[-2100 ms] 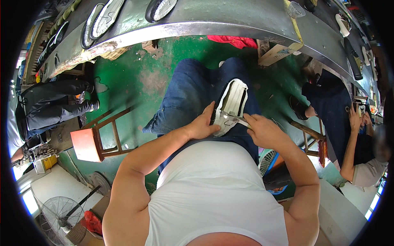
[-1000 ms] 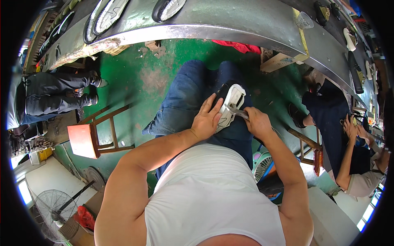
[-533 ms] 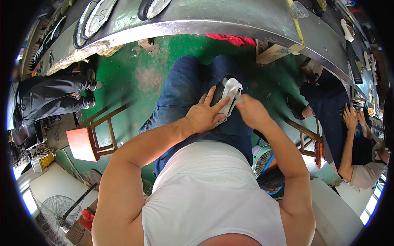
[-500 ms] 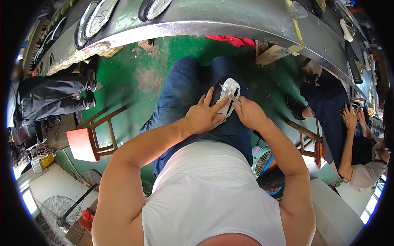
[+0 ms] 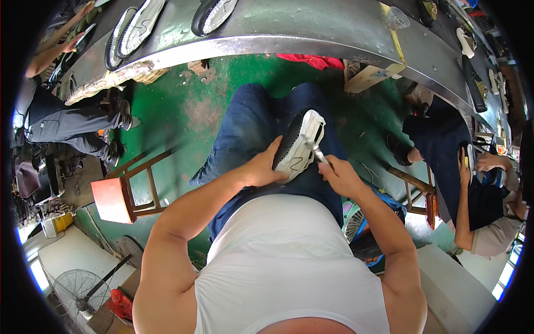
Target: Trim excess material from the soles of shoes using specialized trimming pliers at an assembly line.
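A person in a white sleeveless top [image 5: 289,250] sits with a black shoe upper with a white underside [image 5: 303,149] resting on the thigh of their blue denim trousers [image 5: 236,139], the white face turned up and the shoe slanting away to the right. The left hand [image 5: 262,168] is spread along the shoe's left side, thumb by its near end, holding it against the leg. The right hand [image 5: 339,177] is closed around a slim silvery metal tool [image 5: 317,151] whose tip meets the white face near its right edge; whether the tip grips the material cannot be told. Ahead stands a long grey metal-topped bench [image 5: 311,28], bearing another black-and-white shoe piece [image 5: 214,16] and a clear plastic cup [image 5: 396,18]. To the left, a wooden stool with an orange-red seat [image 5: 113,199] stands on the green floor [image 5: 167,111].
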`<state>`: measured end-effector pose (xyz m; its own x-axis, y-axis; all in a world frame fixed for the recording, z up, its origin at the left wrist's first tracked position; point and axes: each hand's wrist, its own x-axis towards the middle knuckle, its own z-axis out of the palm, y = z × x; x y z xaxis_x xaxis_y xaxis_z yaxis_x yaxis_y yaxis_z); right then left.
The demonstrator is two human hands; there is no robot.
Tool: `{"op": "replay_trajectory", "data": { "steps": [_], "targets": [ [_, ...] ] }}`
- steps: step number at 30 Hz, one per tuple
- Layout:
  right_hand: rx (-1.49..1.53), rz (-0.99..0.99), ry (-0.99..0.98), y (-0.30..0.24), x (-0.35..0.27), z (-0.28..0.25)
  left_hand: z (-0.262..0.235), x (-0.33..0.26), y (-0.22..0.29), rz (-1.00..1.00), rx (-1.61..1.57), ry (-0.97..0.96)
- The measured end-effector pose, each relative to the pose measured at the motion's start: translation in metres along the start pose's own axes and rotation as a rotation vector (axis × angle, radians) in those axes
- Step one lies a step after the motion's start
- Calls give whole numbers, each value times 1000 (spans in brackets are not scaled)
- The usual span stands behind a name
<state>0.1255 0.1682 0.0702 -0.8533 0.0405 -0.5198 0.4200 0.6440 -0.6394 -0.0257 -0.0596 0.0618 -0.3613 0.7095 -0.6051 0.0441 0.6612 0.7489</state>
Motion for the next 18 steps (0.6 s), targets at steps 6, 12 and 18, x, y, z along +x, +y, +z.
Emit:
{"op": "replay_trajectory", "data": {
  "steps": [6, 12, 18],
  "targets": [
    [871, -59, 386, 52, -30, 64, -57, -31, 52, 271, 251, 393],
    [710, -9, 382, 47, -31, 50, -78, -9, 96, 447, -162, 494],
    [497, 4, 149, 24, -34, 15, -55, 96, 40, 29, -350, 206]
  ]
}}
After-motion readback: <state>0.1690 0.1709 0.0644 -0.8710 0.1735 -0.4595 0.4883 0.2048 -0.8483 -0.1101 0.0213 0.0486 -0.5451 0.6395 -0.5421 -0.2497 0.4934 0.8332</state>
